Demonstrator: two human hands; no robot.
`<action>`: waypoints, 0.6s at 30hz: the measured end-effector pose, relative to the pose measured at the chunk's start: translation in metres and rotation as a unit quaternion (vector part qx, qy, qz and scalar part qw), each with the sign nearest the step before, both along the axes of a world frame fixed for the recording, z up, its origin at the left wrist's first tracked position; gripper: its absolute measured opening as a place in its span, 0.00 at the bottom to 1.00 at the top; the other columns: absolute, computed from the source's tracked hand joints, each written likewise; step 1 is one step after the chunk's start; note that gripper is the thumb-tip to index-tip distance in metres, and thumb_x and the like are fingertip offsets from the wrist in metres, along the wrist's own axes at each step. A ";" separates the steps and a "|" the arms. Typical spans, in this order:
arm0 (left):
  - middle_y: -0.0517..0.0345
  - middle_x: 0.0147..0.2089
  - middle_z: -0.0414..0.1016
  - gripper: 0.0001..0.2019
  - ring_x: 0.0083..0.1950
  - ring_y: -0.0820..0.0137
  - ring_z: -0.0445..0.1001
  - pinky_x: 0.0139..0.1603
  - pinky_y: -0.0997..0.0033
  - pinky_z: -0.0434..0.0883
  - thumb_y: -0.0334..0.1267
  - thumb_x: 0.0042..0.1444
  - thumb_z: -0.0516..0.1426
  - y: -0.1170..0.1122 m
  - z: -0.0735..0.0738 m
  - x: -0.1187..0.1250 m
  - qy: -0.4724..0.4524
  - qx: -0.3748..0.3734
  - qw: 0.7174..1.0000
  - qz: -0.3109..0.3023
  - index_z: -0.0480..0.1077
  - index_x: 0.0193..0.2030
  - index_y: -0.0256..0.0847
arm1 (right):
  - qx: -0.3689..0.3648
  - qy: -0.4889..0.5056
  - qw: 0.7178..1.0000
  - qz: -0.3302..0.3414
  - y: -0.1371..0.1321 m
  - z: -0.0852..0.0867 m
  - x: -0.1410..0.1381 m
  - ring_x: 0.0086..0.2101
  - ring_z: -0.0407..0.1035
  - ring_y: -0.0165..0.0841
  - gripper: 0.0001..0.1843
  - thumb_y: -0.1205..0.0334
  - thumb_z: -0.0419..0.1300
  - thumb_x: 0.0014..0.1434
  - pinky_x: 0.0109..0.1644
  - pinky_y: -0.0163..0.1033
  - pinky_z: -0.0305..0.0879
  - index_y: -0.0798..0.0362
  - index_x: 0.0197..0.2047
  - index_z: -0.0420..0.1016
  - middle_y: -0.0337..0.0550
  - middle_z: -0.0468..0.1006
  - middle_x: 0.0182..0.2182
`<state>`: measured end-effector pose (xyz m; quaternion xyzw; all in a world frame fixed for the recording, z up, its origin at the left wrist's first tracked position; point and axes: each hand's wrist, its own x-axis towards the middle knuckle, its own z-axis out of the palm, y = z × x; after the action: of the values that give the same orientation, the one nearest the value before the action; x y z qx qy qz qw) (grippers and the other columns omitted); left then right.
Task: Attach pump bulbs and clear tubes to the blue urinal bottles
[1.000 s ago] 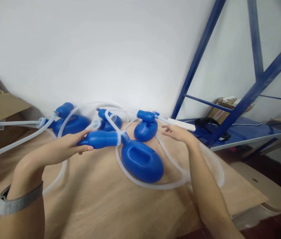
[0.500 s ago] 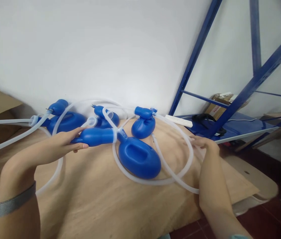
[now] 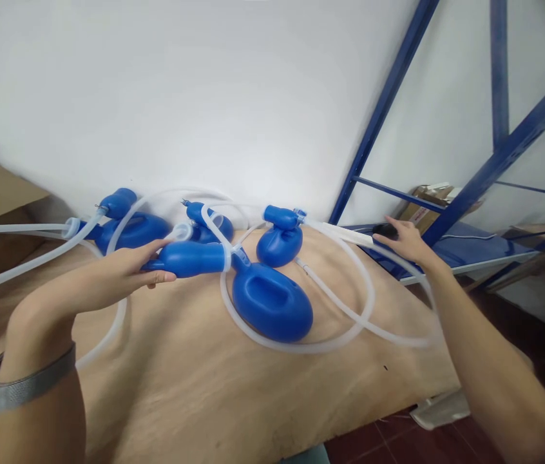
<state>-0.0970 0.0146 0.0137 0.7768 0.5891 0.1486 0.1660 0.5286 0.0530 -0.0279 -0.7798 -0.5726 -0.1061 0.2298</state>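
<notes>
My left hand (image 3: 142, 267) is closed around the narrow end of a blue plastic urinal cup (image 3: 192, 259), its wide pale-rimmed end pointing right. Beside that rim lies a blue oval urinal bottle (image 3: 272, 303) with a recessed grip, its neck near the cup. A translucent white tube (image 3: 301, 348) loops around the bottle. My right hand (image 3: 402, 240) reaches over the table's right edge, thumb and fingers apart. Near its thumb passes a blurred stretch of white tube (image 3: 410, 267); whether they touch I cannot tell. A black object (image 3: 384, 231) shows between thumb and fingers.
More blue urinal bottles with cups and tubes, one on the left (image 3: 137, 232) and one at centre (image 3: 279, 245), lie along the wall. An open cardboard box (image 3: 2, 190) stands at left. Blue metal shelving (image 3: 383, 103) rises at right, beside a white bar (image 3: 350, 234).
My right hand has moved up and right, away from the tabletop, its fingers now spread. A tube stretch has shifted right with it. My left hand keeps the blue cup in nearly the same place.
</notes>
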 end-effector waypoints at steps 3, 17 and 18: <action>0.45 0.71 0.73 0.47 0.67 0.45 0.74 0.62 0.56 0.74 0.68 0.58 0.56 0.000 0.001 0.000 0.014 -0.039 0.999 -0.004 0.58 0.78 0.41 | 0.038 0.005 0.999 0.034 -0.015 0.009 -0.035 0.60 0.69 0.48 0.26 0.55 0.51 0.75 0.63 0.47 0.63 0.65 0.65 0.72 0.73 0.72 0.61; 0.48 0.71 0.72 0.47 0.65 0.42 0.76 0.61 0.53 0.75 0.72 0.56 0.58 -0.004 0.002 0.007 -0.007 0.016 0.999 -0.037 0.61 0.77 0.50 | -0.352 0.231 0.862 0.283 -0.025 -0.068 -0.185 0.50 0.78 0.43 0.39 0.58 0.56 0.70 0.56 0.46 0.75 0.55 0.79 0.51 0.50 0.83 0.48; 0.48 0.71 0.73 0.47 0.65 0.42 0.76 0.61 0.53 0.75 0.72 0.55 0.58 -0.003 0.003 0.006 -0.010 0.019 0.999 -0.033 0.62 0.77 0.51 | -0.361 0.278 0.842 0.288 -0.026 -0.065 -0.179 0.50 0.78 0.41 0.40 0.55 0.57 0.70 0.54 0.45 0.76 0.55 0.79 0.50 0.50 0.82 0.49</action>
<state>-0.0909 0.0113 0.0163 0.7974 0.5583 0.1623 0.1617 0.3497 0.0273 -0.0934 -0.6042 -0.6816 0.4000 0.1021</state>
